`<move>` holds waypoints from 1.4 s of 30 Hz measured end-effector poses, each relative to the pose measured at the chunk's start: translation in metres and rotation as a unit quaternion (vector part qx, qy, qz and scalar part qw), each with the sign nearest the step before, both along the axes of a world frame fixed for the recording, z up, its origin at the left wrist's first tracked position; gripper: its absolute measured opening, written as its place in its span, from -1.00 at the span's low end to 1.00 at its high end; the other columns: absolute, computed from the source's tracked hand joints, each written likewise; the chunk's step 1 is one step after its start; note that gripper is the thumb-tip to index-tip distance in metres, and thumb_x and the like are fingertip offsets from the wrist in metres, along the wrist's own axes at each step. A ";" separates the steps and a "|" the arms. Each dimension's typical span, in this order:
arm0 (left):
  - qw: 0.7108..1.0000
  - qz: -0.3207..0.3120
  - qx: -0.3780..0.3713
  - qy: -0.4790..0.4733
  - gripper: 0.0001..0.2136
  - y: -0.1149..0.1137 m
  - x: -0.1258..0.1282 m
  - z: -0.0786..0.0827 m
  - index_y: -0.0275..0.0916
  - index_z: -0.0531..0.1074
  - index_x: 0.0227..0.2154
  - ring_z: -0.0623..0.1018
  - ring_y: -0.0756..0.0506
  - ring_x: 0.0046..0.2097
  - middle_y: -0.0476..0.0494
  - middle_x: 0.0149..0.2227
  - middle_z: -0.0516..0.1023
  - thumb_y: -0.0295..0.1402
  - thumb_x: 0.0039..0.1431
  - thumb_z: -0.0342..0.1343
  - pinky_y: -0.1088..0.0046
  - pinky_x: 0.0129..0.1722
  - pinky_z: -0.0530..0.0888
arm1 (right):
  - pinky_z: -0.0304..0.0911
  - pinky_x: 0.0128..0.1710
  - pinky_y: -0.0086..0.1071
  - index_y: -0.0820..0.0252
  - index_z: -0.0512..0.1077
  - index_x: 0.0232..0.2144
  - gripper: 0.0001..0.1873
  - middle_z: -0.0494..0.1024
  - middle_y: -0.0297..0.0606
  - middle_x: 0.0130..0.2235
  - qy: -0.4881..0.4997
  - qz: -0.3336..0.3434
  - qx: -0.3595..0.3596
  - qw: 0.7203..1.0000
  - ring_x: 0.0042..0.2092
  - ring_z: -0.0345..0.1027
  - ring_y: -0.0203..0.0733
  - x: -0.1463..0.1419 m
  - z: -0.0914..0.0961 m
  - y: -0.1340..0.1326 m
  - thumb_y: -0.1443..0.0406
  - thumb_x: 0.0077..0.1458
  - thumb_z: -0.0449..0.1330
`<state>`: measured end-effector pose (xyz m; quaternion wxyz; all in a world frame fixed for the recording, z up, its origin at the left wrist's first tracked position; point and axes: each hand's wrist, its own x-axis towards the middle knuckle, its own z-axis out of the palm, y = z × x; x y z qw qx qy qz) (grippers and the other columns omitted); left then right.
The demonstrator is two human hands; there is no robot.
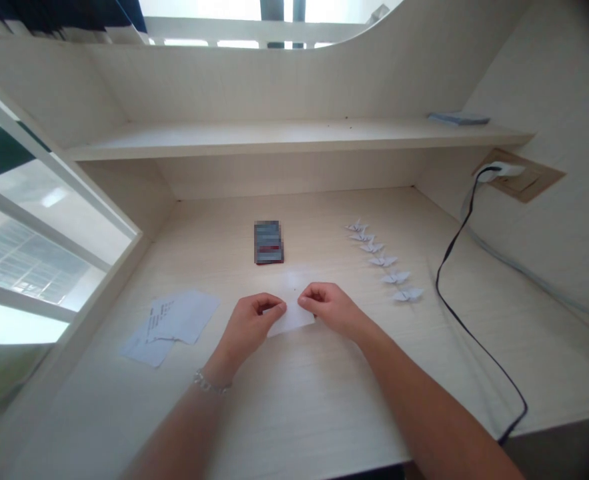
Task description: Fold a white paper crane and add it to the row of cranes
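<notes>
Paper cranes (384, 261) lie right of the phone (269, 243).

Bright window daylight, glare left, edges warped.

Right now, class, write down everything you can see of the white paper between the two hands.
The white paper is a small, thin, plain sheet lying nearly flat on the pale wooden desk, near its middle, slightly skewed. The left hand pinches its left end and the right hand its right end, fingertips almost meeting above it. Only the strip between and below the hands shows; no print is visible.
</notes>
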<state>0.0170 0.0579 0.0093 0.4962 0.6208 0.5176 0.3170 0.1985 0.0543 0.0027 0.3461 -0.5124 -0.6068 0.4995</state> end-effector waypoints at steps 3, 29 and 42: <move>0.999 -0.040 0.001 0.015 -0.82 -0.003 0.002 0.002 -0.30 0.50 -0.49 0.44 -0.04 -0.44 -0.09 -0.49 0.53 -0.29 0.00 0.08 0.51 -0.45 0.32 | 0.05 -0.52 -0.48 0.24 0.41 -0.53 -0.83 0.35 -0.37 -0.55 -0.050 0.037 0.021 0.998 -0.49 0.17 -0.34 -0.002 -0.003 -0.002 0.24 -0.03 0.14; 0.999 -0.021 -0.007 -0.036 -0.79 0.004 -0.002 -0.001 -0.30 0.50 -0.36 0.49 -0.06 -0.35 -0.12 -0.40 0.56 -0.26 0.01 0.10 0.50 -0.38 0.38 | 0.10 -0.48 -0.44 0.27 0.45 -0.50 -0.79 0.45 -0.30 -0.52 0.009 -0.041 -0.006 0.999 -0.47 0.24 -0.30 0.009 -0.005 0.008 0.21 -0.06 0.17; 0.999 -0.026 -0.032 0.015 -0.82 0.008 -0.011 0.001 -0.31 0.49 -0.48 0.42 -0.01 -0.50 -0.06 -0.57 0.49 -0.29 -0.02 0.10 0.52 -0.49 0.31 | 0.19 -0.52 -0.44 0.26 0.45 -0.52 -0.76 0.49 -0.30 -0.51 0.077 -0.155 -0.021 0.985 -0.48 0.30 -0.28 0.008 -0.009 0.014 0.16 -0.17 0.25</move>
